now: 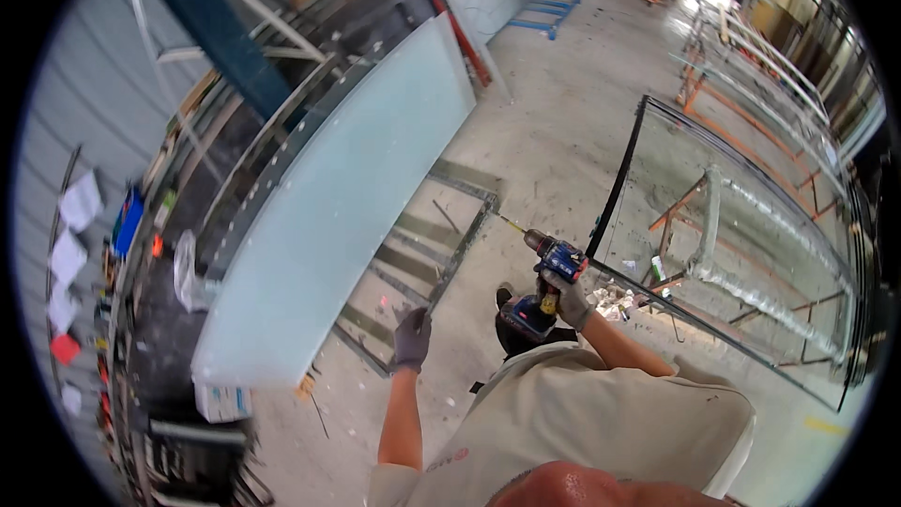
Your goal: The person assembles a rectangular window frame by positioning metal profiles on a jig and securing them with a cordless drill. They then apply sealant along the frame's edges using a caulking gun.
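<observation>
My right hand (569, 300), in a grey glove, is wrapped round the grip of a blue and black cordless drill (560, 261). A long thin bit points from the drill toward the upper left, near the corner of a grey metal frame rack (462, 250). My left hand (411, 340), also gloved in grey, is beside the near edge of that rack. Its fingers are curled together; what they hold, if anything, is too small to tell. A large frosted glass panel (338, 197) with a curved edge leans over the rack on the left.
Framed clear glass panes (741, 253) stand at my right, with orange metal stands (741, 125) farther back. A dark workbench (169, 319) runs along the left wall. A blue pallet-like frame (549, 11) lies at the far end. Scraps (615, 302) litter the concrete floor.
</observation>
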Action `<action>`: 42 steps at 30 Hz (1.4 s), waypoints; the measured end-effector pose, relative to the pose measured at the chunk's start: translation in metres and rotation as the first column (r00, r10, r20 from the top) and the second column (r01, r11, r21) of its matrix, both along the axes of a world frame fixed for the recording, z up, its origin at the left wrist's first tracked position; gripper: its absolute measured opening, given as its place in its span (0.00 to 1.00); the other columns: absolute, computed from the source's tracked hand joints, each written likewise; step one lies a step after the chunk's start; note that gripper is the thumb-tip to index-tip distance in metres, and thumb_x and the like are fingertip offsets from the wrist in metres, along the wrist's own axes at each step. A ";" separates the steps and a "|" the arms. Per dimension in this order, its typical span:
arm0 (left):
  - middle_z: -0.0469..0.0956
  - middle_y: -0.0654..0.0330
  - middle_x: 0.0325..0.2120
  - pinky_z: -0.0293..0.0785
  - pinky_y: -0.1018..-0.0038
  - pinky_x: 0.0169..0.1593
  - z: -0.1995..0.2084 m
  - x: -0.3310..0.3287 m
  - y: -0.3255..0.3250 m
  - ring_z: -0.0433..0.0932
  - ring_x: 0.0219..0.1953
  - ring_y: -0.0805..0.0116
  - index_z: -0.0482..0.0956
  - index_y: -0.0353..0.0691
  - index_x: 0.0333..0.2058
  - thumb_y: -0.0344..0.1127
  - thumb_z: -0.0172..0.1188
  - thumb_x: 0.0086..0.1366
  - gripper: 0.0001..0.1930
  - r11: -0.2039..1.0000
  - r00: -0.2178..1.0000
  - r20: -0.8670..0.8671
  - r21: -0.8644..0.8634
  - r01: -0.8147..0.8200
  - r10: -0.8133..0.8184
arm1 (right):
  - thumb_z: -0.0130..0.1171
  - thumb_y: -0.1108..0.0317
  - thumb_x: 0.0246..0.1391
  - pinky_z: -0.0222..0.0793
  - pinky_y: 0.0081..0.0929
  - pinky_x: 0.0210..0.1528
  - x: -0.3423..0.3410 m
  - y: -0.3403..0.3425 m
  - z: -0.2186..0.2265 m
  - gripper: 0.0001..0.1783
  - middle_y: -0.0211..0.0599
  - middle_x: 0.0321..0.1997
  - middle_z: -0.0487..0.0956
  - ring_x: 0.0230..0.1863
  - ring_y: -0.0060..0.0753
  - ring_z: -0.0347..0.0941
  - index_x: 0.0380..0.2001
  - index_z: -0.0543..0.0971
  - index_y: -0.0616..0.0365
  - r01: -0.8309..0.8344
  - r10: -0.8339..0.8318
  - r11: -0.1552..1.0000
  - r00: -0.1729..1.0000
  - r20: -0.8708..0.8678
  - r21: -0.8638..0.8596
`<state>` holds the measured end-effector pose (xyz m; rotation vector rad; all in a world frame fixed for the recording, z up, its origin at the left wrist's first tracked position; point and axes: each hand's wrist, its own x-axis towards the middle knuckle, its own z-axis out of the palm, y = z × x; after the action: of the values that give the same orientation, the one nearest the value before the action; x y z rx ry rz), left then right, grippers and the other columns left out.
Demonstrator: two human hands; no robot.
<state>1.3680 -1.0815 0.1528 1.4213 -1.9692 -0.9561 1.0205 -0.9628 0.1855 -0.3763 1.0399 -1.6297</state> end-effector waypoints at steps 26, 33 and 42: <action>0.84 0.43 0.35 0.77 0.55 0.40 -0.248 -0.337 -0.632 0.83 0.38 0.45 0.83 0.34 0.36 0.43 0.58 0.59 0.16 0.731 0.741 0.360 0.635 0.250 -0.567 | 0.67 0.66 0.53 0.70 0.25 0.32 -0.345 -0.233 -0.015 0.10 0.28 0.25 0.74 0.25 0.26 0.71 0.35 0.76 0.52 0.891 -0.867 0.454 0.441 0.233 0.000; 0.85 0.50 0.30 0.79 0.60 0.42 -0.232 -0.678 -0.742 0.84 0.35 0.55 0.84 0.36 0.38 0.39 0.61 0.57 0.14 0.661 0.551 0.369 0.359 0.659 -0.749 | 0.65 0.62 0.57 0.67 0.24 0.29 -0.409 -0.258 -0.023 0.09 0.25 0.24 0.72 0.23 0.23 0.67 0.35 0.75 0.51 0.953 -0.895 0.290 0.301 0.330 -0.085; 0.85 0.57 0.26 0.78 0.70 0.33 -0.217 -0.945 -0.673 0.82 0.26 0.68 0.85 0.38 0.39 0.38 0.63 0.62 0.12 0.321 0.174 0.280 0.659 0.681 -0.944 | 0.62 0.65 0.57 0.69 0.22 0.28 -0.536 -0.269 -0.080 0.04 0.22 0.28 0.75 0.27 0.20 0.71 0.32 0.76 0.48 0.999 -0.965 0.009 0.017 0.262 -0.032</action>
<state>0.4231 -1.7541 -0.0642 0.6552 -3.4698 -1.5318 0.4844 -1.2316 0.1057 0.6355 0.9990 -3.0612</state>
